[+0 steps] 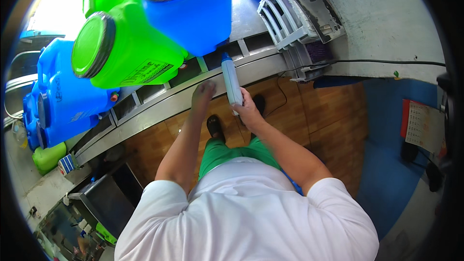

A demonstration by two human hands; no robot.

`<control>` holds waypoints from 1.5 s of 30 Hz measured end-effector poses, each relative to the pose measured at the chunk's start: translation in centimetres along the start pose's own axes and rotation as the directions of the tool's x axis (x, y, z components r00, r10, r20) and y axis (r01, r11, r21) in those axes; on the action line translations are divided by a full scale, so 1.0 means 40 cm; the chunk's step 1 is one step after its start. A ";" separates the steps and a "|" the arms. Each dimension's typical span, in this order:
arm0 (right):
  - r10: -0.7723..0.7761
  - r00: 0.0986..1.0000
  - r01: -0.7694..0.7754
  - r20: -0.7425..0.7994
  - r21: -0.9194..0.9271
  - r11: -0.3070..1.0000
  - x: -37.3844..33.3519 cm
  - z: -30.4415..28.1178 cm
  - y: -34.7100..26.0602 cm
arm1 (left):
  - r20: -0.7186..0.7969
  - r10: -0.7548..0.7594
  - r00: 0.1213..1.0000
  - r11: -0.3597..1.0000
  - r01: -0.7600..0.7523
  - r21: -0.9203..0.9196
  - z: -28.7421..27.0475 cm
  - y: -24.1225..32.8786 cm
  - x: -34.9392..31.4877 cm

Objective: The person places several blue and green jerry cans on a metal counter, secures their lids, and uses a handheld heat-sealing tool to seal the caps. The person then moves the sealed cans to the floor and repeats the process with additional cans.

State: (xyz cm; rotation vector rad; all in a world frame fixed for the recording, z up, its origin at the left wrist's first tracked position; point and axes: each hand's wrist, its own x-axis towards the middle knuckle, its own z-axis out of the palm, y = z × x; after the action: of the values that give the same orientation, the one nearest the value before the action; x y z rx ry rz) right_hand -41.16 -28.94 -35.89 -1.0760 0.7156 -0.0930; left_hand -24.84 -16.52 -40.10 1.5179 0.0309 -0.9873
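My right hand [247, 108] is wrapped around the lower end of a long, pale grey-blue handheld tool [232, 83] with a dark blue tip. The tool points up and away, its tip just below a large blue water container [193, 21] with a dark-rimmed lid. Blurred by motion, my left hand [205, 90] is to the left of the tool and apart from it, over the near edge of the metal counter [181, 87]; its fingers are not clear. A bright green water container [140, 43] sits beside the blue one, its round lid facing left.
More blue containers [72, 92] stand along the counter at the left. At the upper right is a worn grey slatted frame [302, 12]. A dark cord [377, 61] runs along the wall, and a thin cord [284, 92] hangs to the tiled floor [309, 111].
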 end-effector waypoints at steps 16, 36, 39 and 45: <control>-0.212 0.901 0.130 -0.378 -0.230 0.964 0.084 0.235 0.089 | -0.127 -0.127 0.984 0.916 0.166 0.366 -0.580 -0.154 -0.373; 0.038 0.984 -0.113 -0.176 -0.440 0.891 -0.145 0.003 -0.437 | -0.095 0.005 0.995 0.854 0.045 0.518 -0.610 -0.096 -0.302; 0.012 0.988 -0.036 -0.157 -0.151 0.988 -0.211 -0.067 -0.504 | -0.156 0.136 0.978 0.933 -0.073 0.353 -0.524 0.051 -0.326; -0.234 0.970 0.242 -0.070 0.130 0.962 -0.244 -0.268 -0.696 | -0.158 0.838 0.522 0.519 -0.677 0.522 -0.349 0.526 -0.363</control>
State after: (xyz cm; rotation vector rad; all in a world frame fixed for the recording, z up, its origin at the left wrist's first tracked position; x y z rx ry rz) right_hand -47.49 -47.02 -11.01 -1.0264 0.6162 -0.3742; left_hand -14.84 -2.57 -16.58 1.8146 -0.5770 0.0948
